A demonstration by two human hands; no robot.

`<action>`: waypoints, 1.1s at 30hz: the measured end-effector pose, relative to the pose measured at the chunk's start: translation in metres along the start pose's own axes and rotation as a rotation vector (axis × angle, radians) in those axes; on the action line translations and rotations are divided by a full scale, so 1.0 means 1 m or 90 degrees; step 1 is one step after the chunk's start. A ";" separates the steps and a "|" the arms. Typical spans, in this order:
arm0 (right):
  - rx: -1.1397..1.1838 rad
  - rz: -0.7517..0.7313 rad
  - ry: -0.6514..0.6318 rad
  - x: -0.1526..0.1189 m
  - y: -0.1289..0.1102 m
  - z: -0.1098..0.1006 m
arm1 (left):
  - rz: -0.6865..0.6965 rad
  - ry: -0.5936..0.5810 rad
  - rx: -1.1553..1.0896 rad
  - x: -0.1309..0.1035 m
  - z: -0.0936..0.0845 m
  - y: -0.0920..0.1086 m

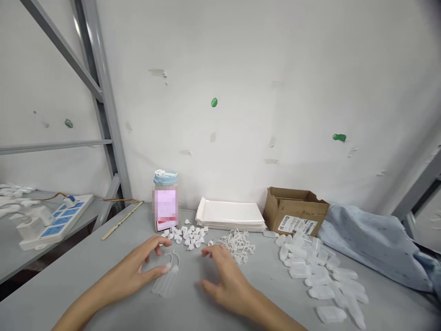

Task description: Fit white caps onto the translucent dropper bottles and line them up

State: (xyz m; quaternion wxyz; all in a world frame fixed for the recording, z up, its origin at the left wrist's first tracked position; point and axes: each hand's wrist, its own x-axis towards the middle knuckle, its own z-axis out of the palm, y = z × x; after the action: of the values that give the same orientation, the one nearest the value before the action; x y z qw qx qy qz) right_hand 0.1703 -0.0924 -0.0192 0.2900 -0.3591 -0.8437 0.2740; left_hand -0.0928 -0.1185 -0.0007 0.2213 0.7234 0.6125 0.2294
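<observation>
Two hands [228, 277] over grey table [275, 287], wall [243, 59] behind.

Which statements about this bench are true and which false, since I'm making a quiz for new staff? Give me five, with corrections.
1. The cardboard box stands to the right of the stacked white envelopes. True.
2. The right hand is gripping a white cap. False: its thumb and fingers are apart, and no held thing shows.
3. The clear tubes are nearer to the left hand than to the right hand. True.
4. The blue cloth lies to the left of the cardboard box. False: it lies to the right.
5. A cup with a light blue lid stands behind the phone. True.
</observation>
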 end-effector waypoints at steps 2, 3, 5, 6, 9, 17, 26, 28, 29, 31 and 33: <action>-0.005 -0.005 0.046 -0.017 0.013 -0.012 | 0.033 0.002 0.012 0.009 0.002 0.020; -0.013 -0.004 0.062 -0.027 0.019 -0.019 | 0.053 -0.001 0.013 0.013 0.004 0.031; -0.046 0.010 0.098 -0.046 0.032 -0.033 | 0.099 -0.023 0.009 0.023 0.011 0.052; -0.064 0.019 0.115 -0.054 0.038 -0.041 | 0.119 -0.033 0.010 0.027 0.016 0.061; -0.123 0.050 0.171 -0.073 0.055 -0.067 | 0.175 -0.072 0.039 0.038 0.035 0.083; -0.298 0.134 0.157 -0.084 0.081 -0.133 | 0.223 -0.103 0.135 0.059 0.088 0.120; -0.419 0.219 0.142 -0.086 0.083 -0.149 | 0.149 0.025 0.188 0.080 0.111 0.127; -0.419 0.220 0.137 -0.085 0.082 -0.148 | 0.139 0.053 0.186 0.084 0.118 0.127; -0.420 0.221 0.134 -0.085 0.082 -0.147 | 0.136 0.063 0.183 0.086 0.121 0.128; -0.424 0.225 0.130 -0.085 0.083 -0.148 | 0.137 0.081 0.170 0.090 0.125 0.129; -0.431 0.230 0.123 -0.085 0.085 -0.148 | 0.145 0.103 0.145 0.092 0.125 0.130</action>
State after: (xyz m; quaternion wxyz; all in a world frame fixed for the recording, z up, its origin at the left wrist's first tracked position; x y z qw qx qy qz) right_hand 0.3588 -0.0696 -0.0003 0.1807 -0.6011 -0.7784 -0.0080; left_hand 0.0978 -0.0526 -0.0163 0.0606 0.7878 0.5642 0.2396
